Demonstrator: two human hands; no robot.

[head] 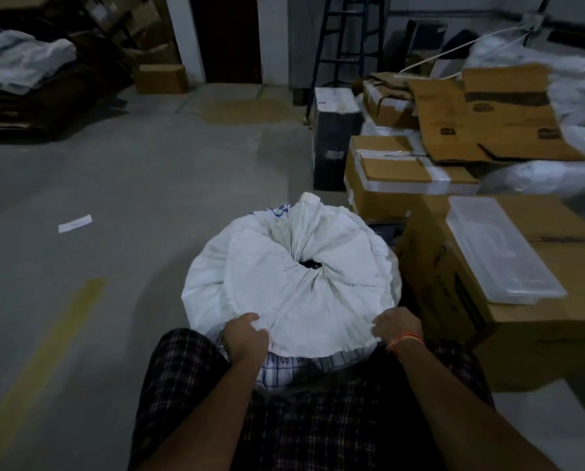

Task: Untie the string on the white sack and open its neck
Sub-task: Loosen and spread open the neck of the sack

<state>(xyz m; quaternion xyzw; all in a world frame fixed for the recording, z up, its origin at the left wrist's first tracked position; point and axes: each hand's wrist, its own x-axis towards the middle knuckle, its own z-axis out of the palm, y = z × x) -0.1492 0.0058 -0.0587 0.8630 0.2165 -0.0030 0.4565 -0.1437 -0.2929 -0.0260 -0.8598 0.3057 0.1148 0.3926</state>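
Observation:
A big white woven sack stands upright on the floor right in front of me. Its top fabric is gathered toward a small dark hole in the middle, where the neck is slightly open. I cannot make out any string. My left hand grips the near left edge of the spread top fabric. My right hand, with an orange thread on the wrist, grips the near right edge. Both hands pinch the hem, which is pulled toward me.
Cardboard boxes are stacked close on the right; one carries a clear plastic tray. A dark ladder stands behind them. Bare concrete floor with a yellow line and a paper scrap lies to the left.

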